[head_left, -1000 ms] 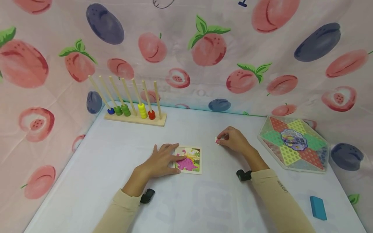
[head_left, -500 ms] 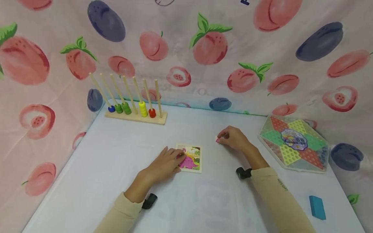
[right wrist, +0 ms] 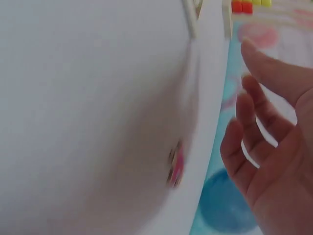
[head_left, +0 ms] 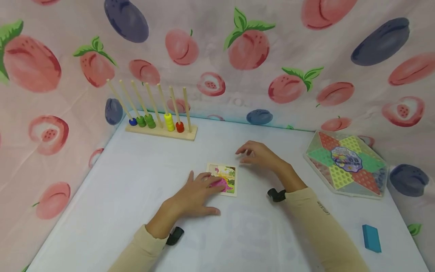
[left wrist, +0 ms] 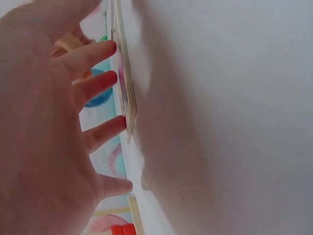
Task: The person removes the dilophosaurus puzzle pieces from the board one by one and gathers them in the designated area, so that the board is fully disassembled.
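A square wooden jigsaw puzzle [head_left: 231, 172] with a pink dinosaur picture lies on the white table. My left hand [head_left: 193, 194] reaches over its left side with fingers spread, the fingertips at the puzzle's surface and edge; the left wrist view shows the puzzle [left wrist: 129, 95] edge-on beside them. To the puzzle's right, my right hand [head_left: 261, 155] hovers over the table with loosely bent fingers and nothing between them. In the right wrist view a small pink puzzle piece [right wrist: 176, 166] lies on the table apart from the right hand [right wrist: 274, 132]. That piece is hidden in the head view.
At the back left stands a wooden counting rack [head_left: 159, 130] with upright pegs and coloured beads. A hexagonal Chinese checkers board [head_left: 346, 164] lies at the right, and a blue block [head_left: 371, 238] nearer the front. A fruit-print cloth [head_left: 217, 102] hangs behind the table.
My right hand has let go of the small puzzle piece and moved left toward the puzzle. The left hand's fingers curled in, then spread out again over the puzzle.
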Motion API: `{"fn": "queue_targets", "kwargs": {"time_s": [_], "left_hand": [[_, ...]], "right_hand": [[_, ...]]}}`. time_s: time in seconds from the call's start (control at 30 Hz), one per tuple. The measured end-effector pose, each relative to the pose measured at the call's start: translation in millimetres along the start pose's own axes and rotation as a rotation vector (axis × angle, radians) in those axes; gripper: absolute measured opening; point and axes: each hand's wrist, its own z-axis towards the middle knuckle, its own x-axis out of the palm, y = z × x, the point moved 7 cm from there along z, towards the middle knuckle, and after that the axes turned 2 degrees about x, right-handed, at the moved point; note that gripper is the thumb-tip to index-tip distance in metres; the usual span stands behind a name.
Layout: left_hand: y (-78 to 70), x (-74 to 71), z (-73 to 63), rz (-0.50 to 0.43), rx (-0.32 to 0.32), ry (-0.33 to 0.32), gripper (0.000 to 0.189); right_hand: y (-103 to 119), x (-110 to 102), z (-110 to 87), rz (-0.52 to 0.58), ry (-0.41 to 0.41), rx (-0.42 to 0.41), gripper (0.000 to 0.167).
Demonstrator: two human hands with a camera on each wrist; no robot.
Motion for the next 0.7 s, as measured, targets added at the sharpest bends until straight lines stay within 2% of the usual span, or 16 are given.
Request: {"fn": "queue_targets", "kwargs": {"time_s": [0.13, 0.33, 0.5, 0.7], "left_hand": [[-1.2, 4.6, -0.9, 0.011, -0.005, 0.03, 0.086], [-4.4, 10.8, -2.3, 0.009, 0.012, 0.051, 0.096], [-3.5, 14.1, -4.5, -0.024, 0.015, 0.067, 0.092], [-3.5, 13.4, -5.1, -0.04, 0.042, 0.059, 0.087]], "right_hand": [[22, 18, 10.4, 0.023, 0.101, -0.078, 0.029], [39, 41, 22.3, -0.038, 0.211, -0.133, 0.028], [42, 54, 27.1, -0.126, 0.265, -0.16, 0.028], [39, 58, 31.5, -0.174, 0.284, -0.14, 0.029]]}}
